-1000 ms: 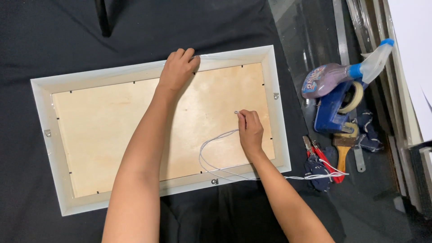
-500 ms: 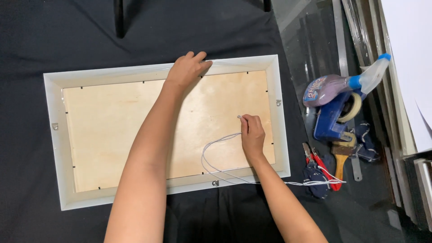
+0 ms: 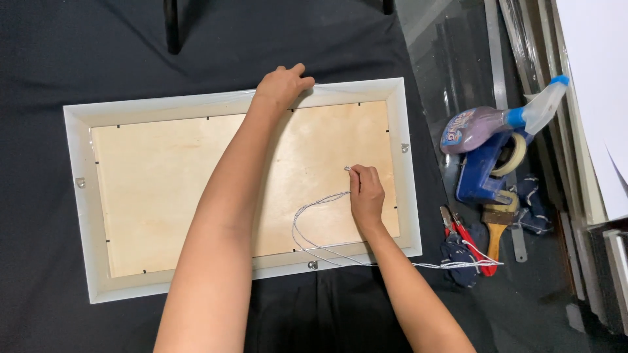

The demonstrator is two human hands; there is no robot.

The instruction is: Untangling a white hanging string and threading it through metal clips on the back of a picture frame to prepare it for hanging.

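A smooth white-painted frame (image 3: 242, 104) holds a matt pale plywood backing (image 3: 163, 189), lying on matt black cloth (image 3: 78, 52), with glossy clear plastic sheeting (image 3: 451, 59) at upper right.
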